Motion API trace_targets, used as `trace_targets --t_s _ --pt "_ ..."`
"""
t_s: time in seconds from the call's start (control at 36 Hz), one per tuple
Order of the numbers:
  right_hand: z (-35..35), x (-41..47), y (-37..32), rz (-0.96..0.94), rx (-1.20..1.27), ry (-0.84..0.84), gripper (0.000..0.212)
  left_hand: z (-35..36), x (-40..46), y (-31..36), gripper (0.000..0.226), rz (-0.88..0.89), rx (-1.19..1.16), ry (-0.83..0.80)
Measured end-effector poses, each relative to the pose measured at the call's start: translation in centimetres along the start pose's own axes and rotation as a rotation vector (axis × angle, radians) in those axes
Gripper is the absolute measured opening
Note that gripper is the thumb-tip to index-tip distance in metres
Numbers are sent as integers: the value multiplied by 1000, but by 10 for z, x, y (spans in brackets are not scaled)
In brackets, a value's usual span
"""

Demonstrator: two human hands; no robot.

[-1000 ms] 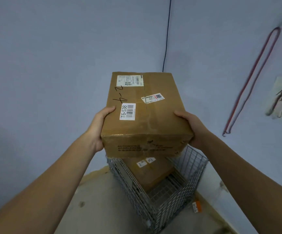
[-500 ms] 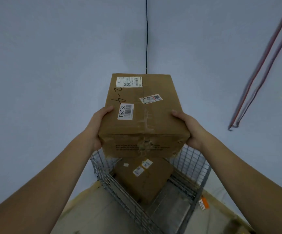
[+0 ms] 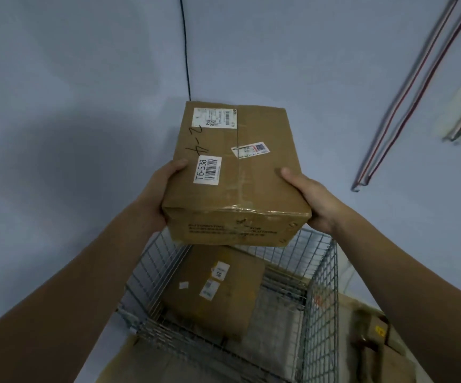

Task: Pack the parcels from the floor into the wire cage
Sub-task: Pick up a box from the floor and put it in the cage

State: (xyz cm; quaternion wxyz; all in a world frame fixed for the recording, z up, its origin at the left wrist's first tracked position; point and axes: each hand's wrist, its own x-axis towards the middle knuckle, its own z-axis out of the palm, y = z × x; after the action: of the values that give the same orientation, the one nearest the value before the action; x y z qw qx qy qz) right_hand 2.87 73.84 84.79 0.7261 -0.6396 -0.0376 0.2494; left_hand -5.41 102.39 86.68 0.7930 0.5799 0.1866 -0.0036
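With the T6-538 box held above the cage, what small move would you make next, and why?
Probably lower the box, gripped by the left hand and right hand, into the wire cage, toward the bare floor right of the parcel already inside.

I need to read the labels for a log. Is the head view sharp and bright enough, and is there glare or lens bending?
Head view: dim, bluish light; the held box casts a soft shadow on the left wall; its T6-538 label reads clearly; side print blurred; tape gives slight glare; wide-angle lens bows the wire cage.
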Motion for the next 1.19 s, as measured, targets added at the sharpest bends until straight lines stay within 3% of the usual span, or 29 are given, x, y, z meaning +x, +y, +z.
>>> trace_targets --t_s 0.17,0.39,0.5,0.64,0.69,0.86,0.97,1.06,1.19 --pt "10 9 43 7 19 257 59 -21 66 -15 38 -179 26 -176" --pt "-15 -7 124 133 59 525 55 -15 132 -106 59 -354 163 -342" --pt "-43 -15 169 223 16 578 61 -1 150 -165 60 -452 254 -383" --pt "-83 -12 234 372 -82 579 73 8 170 -244 83 -529 426 -357" --pt "-97 -6 261 425 -101 593 71 11 182 -276 81 -574 507 -351" --pt "-129 31 337 491 -246 616 75 11 219 -367 48 -713 625 -379" --pt "-150 59 385 542 -355 675 80 14 252 -426 55 -737 680 -355" --pt "-168 83 418 603 -445 718 87 28 274 -458 39 -694 760 -348" --pt "-193 129 474 615 -496 745 89 39 322 -523 53 -641 907 -330"
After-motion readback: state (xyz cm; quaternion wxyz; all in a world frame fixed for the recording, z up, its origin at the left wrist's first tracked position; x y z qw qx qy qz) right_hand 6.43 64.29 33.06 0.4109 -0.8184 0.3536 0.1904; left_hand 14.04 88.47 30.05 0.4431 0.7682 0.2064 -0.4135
